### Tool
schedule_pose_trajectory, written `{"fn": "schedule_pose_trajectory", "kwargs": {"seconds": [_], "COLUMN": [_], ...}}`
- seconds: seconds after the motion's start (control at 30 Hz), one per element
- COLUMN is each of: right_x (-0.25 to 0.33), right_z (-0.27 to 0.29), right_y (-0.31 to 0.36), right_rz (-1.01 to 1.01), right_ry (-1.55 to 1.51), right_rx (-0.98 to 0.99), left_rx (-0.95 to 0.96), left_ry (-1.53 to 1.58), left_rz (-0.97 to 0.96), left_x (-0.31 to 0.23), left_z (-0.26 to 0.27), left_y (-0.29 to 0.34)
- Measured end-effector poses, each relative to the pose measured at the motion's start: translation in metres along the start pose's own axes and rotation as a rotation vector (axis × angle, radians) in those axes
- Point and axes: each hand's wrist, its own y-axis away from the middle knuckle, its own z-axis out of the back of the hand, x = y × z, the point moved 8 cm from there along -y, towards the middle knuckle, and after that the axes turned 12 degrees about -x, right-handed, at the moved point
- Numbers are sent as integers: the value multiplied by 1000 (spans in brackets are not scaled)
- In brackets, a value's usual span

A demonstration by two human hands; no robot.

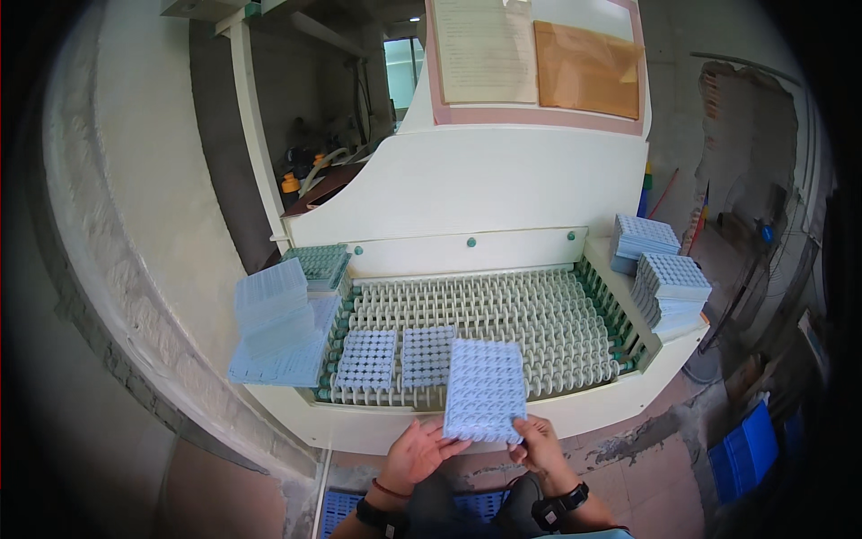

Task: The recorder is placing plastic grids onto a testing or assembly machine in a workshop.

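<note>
A pale blue panel stack, patterned with rows of small round shapes, is held tilted over the front edge of the machine. My right hand grips its lower right corner between thumb and fingers. My left hand is turned palm up with its fingers stretched out, the fingertips at the stack's lower left edge. Two similar panels, a left one and a right one, lie side by side on the roller conveyor, just beyond my hands.
Clear plastic trays sit on blue-tinted sheets at the left, near a green panel stack. On the right ledge stand a far panel stack and a nearer one. A blue crate is on the floor at right.
</note>
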Motion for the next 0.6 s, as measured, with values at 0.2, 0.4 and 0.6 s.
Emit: {"fn": "schedule_pose_trajectory", "kwargs": {"seconds": [0.2, 0.4, 0.6], "right_x": [-54, -36, -31], "right_z": [-22, -25, -14], "right_y": [1, -3, -13], "right_rz": [-81, 35, 123], "right_ry": [300, 538, 594], "right_rx": [133, 236, 151], "left_rx": [-44, -264, -327], "left_ry": [92, -106, -183], "left_rz": [-62, -205, -224], "left_x": [-5, -17, -21], "left_z": [44, 56, 56], "left_y": [6, 26, 32]}}
